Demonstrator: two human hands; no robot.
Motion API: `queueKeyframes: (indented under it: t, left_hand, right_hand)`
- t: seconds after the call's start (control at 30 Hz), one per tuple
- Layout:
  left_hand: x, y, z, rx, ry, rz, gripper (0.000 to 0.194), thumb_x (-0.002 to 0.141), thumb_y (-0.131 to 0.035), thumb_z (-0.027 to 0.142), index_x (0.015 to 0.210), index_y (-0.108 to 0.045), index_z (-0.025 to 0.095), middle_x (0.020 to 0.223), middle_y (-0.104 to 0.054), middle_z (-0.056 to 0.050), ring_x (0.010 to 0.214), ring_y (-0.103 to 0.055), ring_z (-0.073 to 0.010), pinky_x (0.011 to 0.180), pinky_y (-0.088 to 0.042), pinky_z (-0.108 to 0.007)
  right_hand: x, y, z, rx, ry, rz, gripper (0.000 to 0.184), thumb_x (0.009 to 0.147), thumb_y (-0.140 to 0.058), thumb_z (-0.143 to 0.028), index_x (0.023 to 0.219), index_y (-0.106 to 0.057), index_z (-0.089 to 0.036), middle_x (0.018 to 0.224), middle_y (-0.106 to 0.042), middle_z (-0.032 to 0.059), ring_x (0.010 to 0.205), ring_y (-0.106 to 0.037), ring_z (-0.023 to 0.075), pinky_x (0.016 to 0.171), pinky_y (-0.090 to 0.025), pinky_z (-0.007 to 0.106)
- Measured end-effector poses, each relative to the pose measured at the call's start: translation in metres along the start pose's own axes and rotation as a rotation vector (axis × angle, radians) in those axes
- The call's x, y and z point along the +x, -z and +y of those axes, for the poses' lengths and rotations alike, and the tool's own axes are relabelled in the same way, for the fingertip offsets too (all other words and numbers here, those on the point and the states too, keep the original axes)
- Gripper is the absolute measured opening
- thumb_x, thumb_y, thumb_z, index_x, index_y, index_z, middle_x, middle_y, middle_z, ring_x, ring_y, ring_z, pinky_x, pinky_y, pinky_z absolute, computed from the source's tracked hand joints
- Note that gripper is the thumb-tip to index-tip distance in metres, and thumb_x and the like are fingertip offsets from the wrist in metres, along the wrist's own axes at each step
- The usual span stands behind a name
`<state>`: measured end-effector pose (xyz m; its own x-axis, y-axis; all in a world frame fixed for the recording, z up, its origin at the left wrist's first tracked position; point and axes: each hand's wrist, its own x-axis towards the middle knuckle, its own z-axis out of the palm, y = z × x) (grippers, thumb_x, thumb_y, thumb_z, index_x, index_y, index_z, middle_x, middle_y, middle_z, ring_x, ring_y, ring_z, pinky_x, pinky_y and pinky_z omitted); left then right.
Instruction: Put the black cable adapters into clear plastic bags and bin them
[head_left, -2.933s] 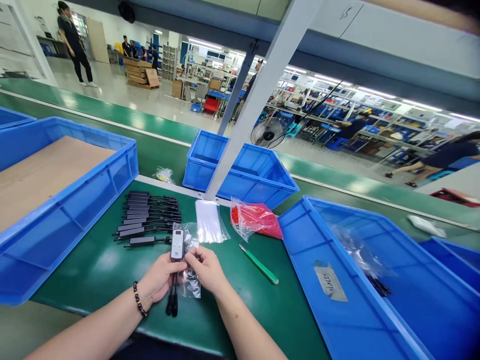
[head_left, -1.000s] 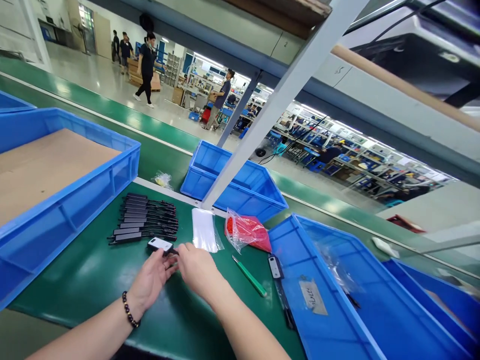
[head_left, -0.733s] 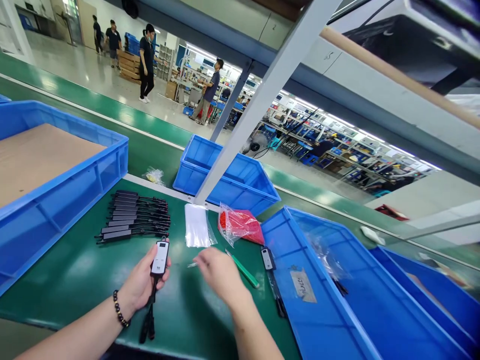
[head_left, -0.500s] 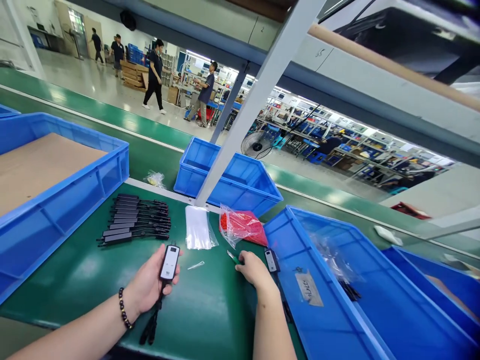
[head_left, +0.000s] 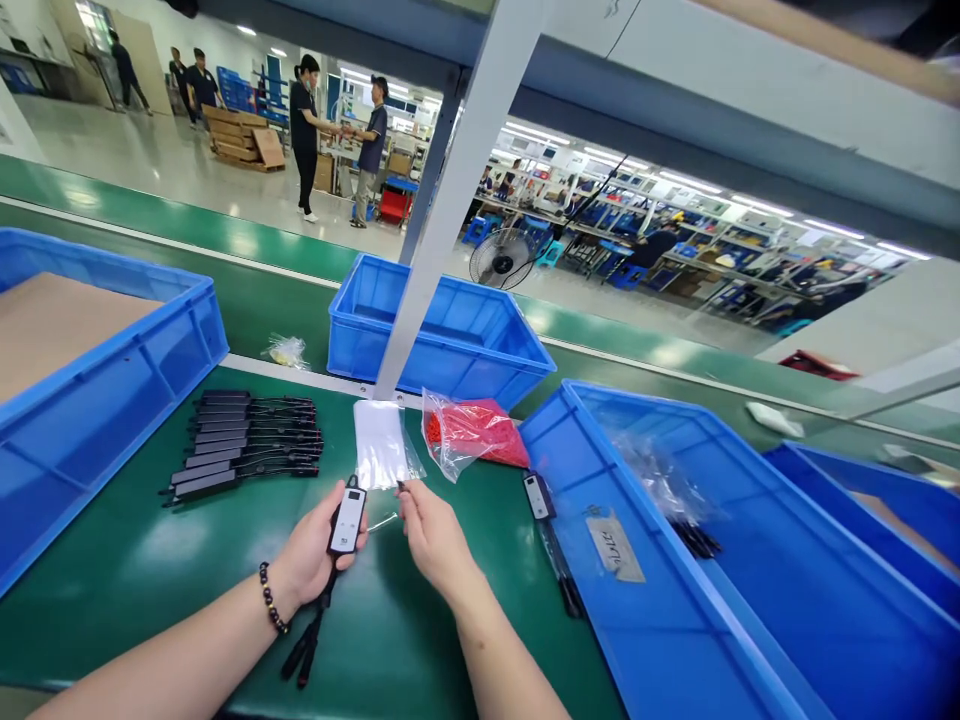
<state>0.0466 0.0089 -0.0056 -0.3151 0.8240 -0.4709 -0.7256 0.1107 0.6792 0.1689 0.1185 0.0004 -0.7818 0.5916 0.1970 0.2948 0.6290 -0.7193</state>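
Observation:
My left hand [head_left: 315, 548] is wrapped round a small black electronic device [head_left: 347, 520] with a pale front panel and a dark little window. Its black leads [head_left: 306, 645] hang down and end in two connectors. Close by on the right, my right hand [head_left: 431, 530] is pinched shut, with a small dark tip at its fingertips that I cannot make out. Just beyond both hands lies a stack of clear plastic bags [head_left: 379, 440]. Between the hands rests a thin clear strip [head_left: 382, 523]. A row of several similar black devices [head_left: 225, 450] lies to the left on the green table.
A bag of red pieces [head_left: 476, 430] lies behind my right hand. Another device [head_left: 538, 495] leans by the large right blue bin [head_left: 615, 640]. Further blue bins stand at left [head_left: 135, 400] and back [head_left: 480, 360]. A slanted post [head_left: 427, 260] rises at the middle.
My right hand has moved left, from near the red bag to beside the held device. The green-handled tool it held no longer shows clearly. My left hand still holds the device.

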Motion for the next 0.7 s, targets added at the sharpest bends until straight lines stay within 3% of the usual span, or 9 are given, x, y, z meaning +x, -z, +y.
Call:
queueKeyframes:
  t: [0.1,0.27,0.7]
  left_hand:
    - [-0.001,-0.001,-0.001,0.001,-0.028,-0.006,0.037,0.079,-0.047,0.049,0.08,-0.055,0.013,0.069,-0.052,-0.004,0.055,-0.05,-0.0116,0.034,-0.031,-0.016]
    - [-0.003,0.0,-0.004,0.011,-0.046,-0.017,0.036,0.08,-0.047,0.048,0.084,-0.055,0.013,0.073,-0.051,-0.004,0.061,-0.05,-0.0122,0.036,-0.035,-0.018]
    - [-0.004,0.002,-0.008,0.033,-0.079,-0.063,0.037,0.082,-0.045,0.046,0.097,-0.054,0.014,0.073,-0.052,-0.005,0.063,-0.049,-0.0133,0.039,-0.037,-0.02]
  right_hand:
    - [-0.002,-0.013,-0.008,-0.177,0.078,0.013,0.026,0.09,-0.027,-0.026,0.083,-0.051,-0.018,0.076,-0.056,0.004,0.069,-0.051,0.014,0.061,-0.034,0.023]
    - [-0.001,-0.026,-0.009,-0.365,0.09,0.027,0.029,0.091,-0.028,-0.028,0.073,-0.05,-0.018,0.068,-0.054,0.0021,0.062,-0.051,0.0124,0.058,-0.031,0.023]
    - [0.0,-0.029,-0.009,-0.375,0.065,0.041,0.031,0.09,-0.029,-0.029,0.07,-0.049,-0.018,0.068,-0.054,0.0021,0.062,-0.05,0.0122,0.057,-0.029,0.024]
